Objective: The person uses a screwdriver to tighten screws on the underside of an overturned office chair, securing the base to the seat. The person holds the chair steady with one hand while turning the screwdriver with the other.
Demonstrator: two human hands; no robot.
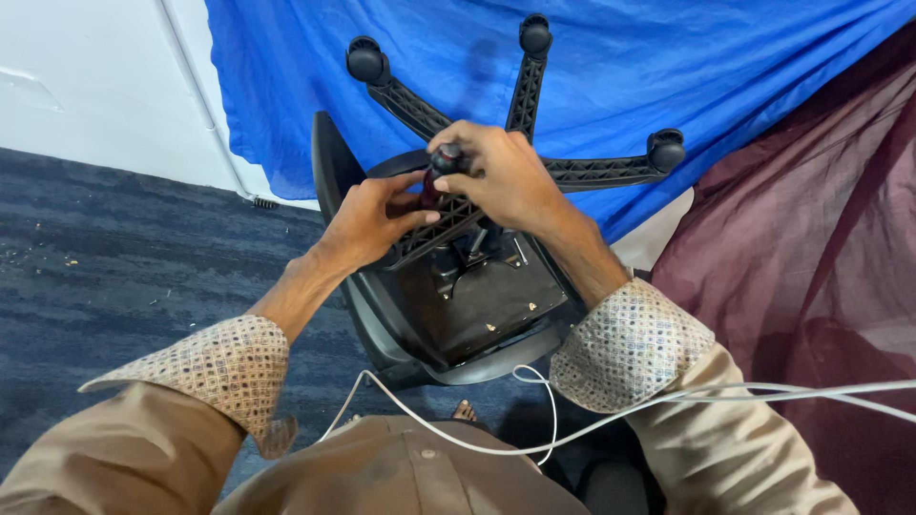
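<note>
Though partly hidden, black upturned chair base [534, 114]

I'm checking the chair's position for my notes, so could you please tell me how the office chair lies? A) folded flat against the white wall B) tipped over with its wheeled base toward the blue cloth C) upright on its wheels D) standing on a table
B: the office chair shows its underside, and its star base with castors points up at the blue cloth.

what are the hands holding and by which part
The right hand grips a caster wheel at a leg tip of the upturned office chair base; the left hand holds that leg.
</note>
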